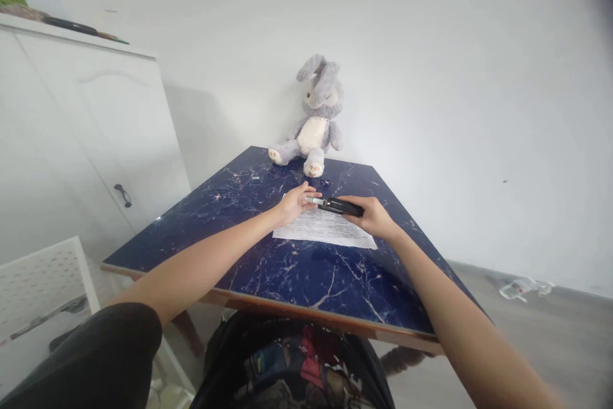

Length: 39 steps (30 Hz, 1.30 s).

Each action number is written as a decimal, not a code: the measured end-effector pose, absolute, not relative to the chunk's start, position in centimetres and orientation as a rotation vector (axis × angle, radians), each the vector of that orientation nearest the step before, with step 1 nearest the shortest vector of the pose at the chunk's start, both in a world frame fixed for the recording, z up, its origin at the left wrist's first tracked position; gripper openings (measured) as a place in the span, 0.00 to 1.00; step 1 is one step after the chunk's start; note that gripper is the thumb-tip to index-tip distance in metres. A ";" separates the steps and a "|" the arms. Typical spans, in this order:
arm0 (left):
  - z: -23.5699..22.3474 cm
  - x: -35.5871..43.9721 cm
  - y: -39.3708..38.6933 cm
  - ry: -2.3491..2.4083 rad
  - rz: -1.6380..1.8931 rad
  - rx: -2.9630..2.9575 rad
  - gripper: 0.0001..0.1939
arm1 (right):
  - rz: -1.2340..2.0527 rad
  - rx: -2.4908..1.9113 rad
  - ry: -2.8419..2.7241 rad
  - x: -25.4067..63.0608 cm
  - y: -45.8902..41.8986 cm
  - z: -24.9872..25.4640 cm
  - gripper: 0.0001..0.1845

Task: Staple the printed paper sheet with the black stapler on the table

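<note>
My right hand (373, 214) is closed around a black stapler (343, 206), held over a printed sheet of paper (325, 231). A small pale, silvery piece (315, 200) shows at the stapler's left end. My left hand (293, 204) has its fingers on this piece, thumb above and fingertips beside it. Whether the piece is joined to the stapler or separate, I cannot tell. Both hands cover parts of the paper, which lies flat on the dark blue marble-patterned table (287, 281).
A grey plush rabbit (316, 118) sits at the table's far edge against the white wall. A small pale scrap (255, 178) lies at the far left of the tabletop. White cabinets (96, 115) stand left, near a white perforated basket (48, 281). Clear plastic packaging (522, 288) lies on the floor at right.
</note>
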<state>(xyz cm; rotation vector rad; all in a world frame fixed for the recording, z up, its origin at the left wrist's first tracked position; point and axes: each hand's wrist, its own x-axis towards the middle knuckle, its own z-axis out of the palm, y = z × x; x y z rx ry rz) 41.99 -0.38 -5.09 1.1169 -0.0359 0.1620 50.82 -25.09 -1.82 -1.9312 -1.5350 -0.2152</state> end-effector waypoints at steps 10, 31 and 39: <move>-5.3 41.8 -0.8 -0.013 0.069 1.116 0.09 | -0.893 -2.078 -1.898 50.3 -24.1 -2.7 0.34; -4.6 41.5 0.1 -0.042 0.802 1.799 0.14 | 0.185 -1.921 -1.259 52.5 -25.2 -3.0 0.21; -3.2 39.2 -1.5 -0.295 0.853 2.036 0.18 | -0.031 -1.875 -1.336 50.4 -23.2 -3.1 0.25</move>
